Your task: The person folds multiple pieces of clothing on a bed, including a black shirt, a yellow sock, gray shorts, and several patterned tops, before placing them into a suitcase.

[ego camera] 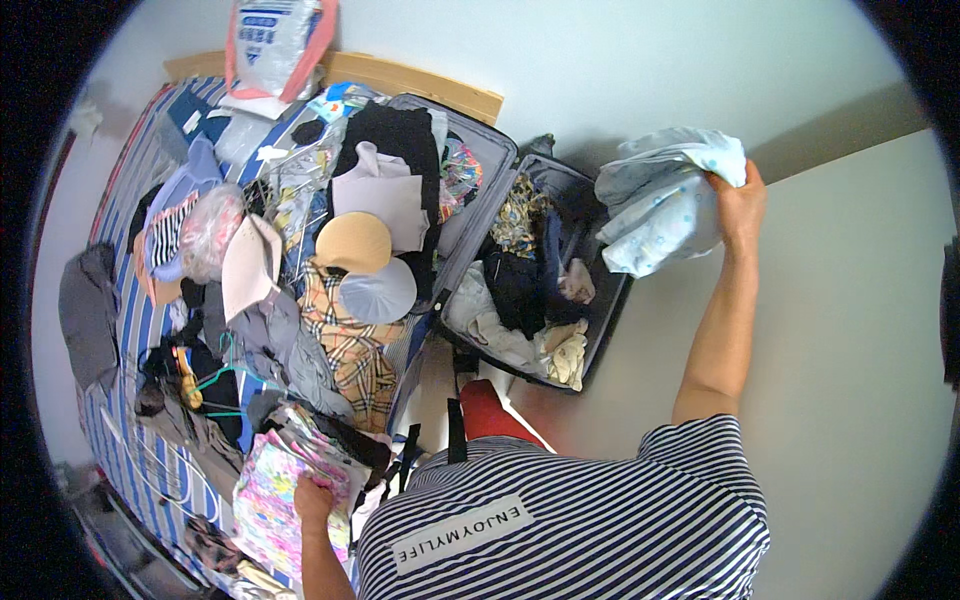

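Observation:
My right hand (739,202) is raised at the right, gripping a light blue patterned cloth (660,206) by its right edge. The cloth hangs in loose folds beside an open suitcase (615,307). At the lower left, my left hand (313,501) rests against a pink and yellow floral cloth (274,487) on the bed; its fingers are partly hidden, so a grip is not clear. Just beyond that cloth lie a green clothes hanger (229,371) and dark garments (202,450). The suitcase's near half holds dark clothes (514,289) and cream fabric (568,352).
The suitcase's other half lies on the striped bed (112,330), under black and lilac garments (382,202). Bra cups (352,241), a plaid garment (364,367) and hangers (296,195) are heaped there. A clear bag with pink trim (274,52) stands by the wooden headboard (405,79).

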